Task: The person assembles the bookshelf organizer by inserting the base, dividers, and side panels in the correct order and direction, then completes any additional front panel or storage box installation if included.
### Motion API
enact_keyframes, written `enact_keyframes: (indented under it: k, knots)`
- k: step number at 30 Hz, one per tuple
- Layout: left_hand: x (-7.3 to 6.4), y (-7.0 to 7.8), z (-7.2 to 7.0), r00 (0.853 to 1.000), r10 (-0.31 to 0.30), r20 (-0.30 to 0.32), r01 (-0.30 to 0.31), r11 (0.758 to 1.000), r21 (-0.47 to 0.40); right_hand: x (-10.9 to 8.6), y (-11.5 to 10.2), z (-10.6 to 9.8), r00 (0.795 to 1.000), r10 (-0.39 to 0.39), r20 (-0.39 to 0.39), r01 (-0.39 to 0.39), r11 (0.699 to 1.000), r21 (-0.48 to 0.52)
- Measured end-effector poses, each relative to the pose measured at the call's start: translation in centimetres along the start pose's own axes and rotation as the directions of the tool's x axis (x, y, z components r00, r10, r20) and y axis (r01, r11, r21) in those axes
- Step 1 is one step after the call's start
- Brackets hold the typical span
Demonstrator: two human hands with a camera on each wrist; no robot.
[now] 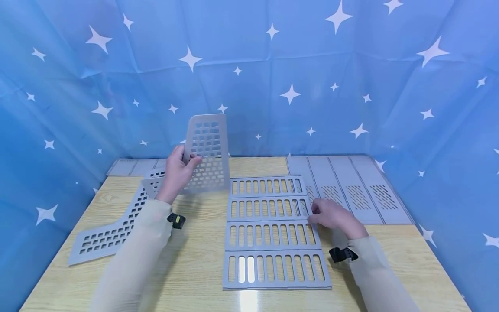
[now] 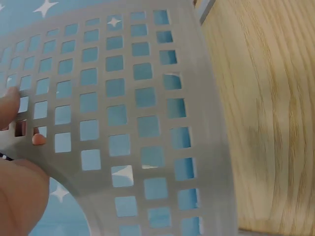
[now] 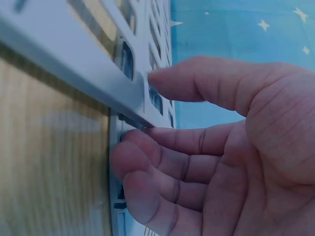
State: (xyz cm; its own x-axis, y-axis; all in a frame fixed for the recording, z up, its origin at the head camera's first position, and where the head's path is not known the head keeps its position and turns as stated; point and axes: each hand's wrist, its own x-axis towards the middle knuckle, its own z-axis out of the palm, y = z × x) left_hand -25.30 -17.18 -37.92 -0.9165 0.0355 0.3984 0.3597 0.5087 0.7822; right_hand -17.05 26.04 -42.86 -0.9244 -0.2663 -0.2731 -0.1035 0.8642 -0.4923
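Observation:
My left hand grips a grey panel with many small rectangular holes by its left side and holds it upright above the table. In the left wrist view the thumb and fingertips meet at the holes beside a curved edge of this panel. At the front centre lies a grey slotted panel made of several joined sections. My right hand pinches its right edge. In the right wrist view the thumb is on the upper face of the slotted panel, and curled fingers are at its underside.
Several long panels with slanted slots lie side by side at the back right. A bent panel with holes lies at left, partly behind the left arm. More panels lie back left. A star-patterned blue curtain surrounds the wooden table.

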Motion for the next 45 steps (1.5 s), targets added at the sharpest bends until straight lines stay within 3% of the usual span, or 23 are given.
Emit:
enact_keyframes:
  k: [5,15,19,27,32,39,42,45]
  knots:
    - [1.4,-0.5,1.3,0.999,-0.032,0.015,0.033,0.999,-0.037,0.7,0.2,-0.4,1.000,0.022,-0.014,-0.022,0.999,0.024]
    - [3.1,-1.5,2.1,0.999,-0.052,0.001,0.052,0.997,-0.053,2.6,0.6,-0.3,0.996,0.056,-0.063,-0.052,0.996,0.076]
    - [3.4,-2.0,2.2,0.997,-0.069,0.016,0.070,0.994,-0.080,2.9,0.5,0.0,0.996,0.060,-0.069,-0.055,0.996,0.065]
    - [3.5,-2.9,2.2,0.998,-0.050,0.033,0.052,0.997,-0.061,3.4,0.6,0.1,0.997,0.069,-0.047,-0.066,0.995,0.070]
    - [3.8,-2.9,2.1,0.995,-0.054,0.080,0.058,0.997,-0.050,4.4,1.1,0.1,0.997,0.069,-0.045,-0.065,0.995,0.074]
    - [4.1,-3.2,2.0,0.978,-0.122,0.169,0.134,0.989,-0.062,4.7,1.5,0.1,0.997,0.062,-0.049,-0.057,0.995,0.080]
    - [4.2,-3.3,2.2,0.971,-0.165,0.172,0.182,0.979,-0.087,4.7,1.7,0.3,0.998,0.043,-0.055,-0.038,0.996,0.080]
    - [4.4,-3.3,2.5,0.971,-0.165,0.171,0.182,0.979,-0.090,4.6,2.0,0.4,0.998,0.029,-0.058,-0.024,0.997,0.080]
